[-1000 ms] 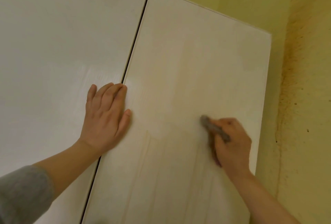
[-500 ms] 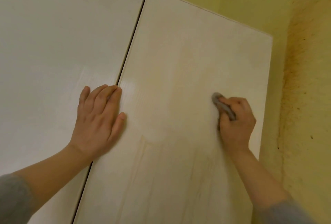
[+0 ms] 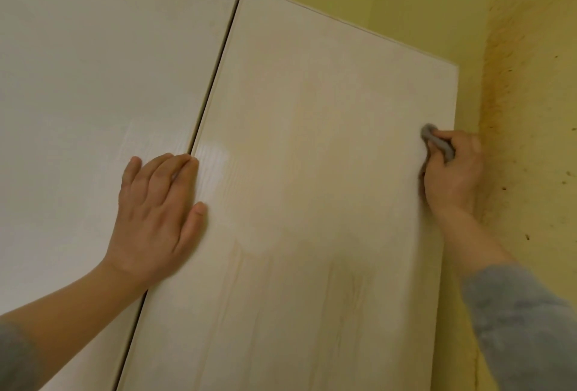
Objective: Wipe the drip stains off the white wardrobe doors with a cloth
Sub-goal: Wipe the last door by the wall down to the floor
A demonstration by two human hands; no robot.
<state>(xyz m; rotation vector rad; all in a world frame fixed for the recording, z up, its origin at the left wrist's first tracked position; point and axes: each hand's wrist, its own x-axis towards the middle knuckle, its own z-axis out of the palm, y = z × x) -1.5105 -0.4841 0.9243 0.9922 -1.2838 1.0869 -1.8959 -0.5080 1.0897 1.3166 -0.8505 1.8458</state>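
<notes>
Two white wardrobe doors fill the view, the left door (image 3: 93,109) and the right door (image 3: 327,109), split by a dark gap. My right hand (image 3: 452,175) grips a small grey cloth (image 3: 437,140) and presses it against the right door close to its right edge. My left hand (image 3: 159,215) lies flat with fingers straight on the left door, its thumb reaching over the gap. Faint yellowish drip streaks (image 3: 349,297) run down the lower part of the right door.
A yellow wall (image 3: 530,109) stands immediately right of the wardrobe, with brownish stains and dark specks along its corner. The wardrobe's top edge and the ceiling corner show at upper right.
My right hand has carried the cloth up and to the right, from the middle of the right door to its right edge. My left hand stays flat by the gap.
</notes>
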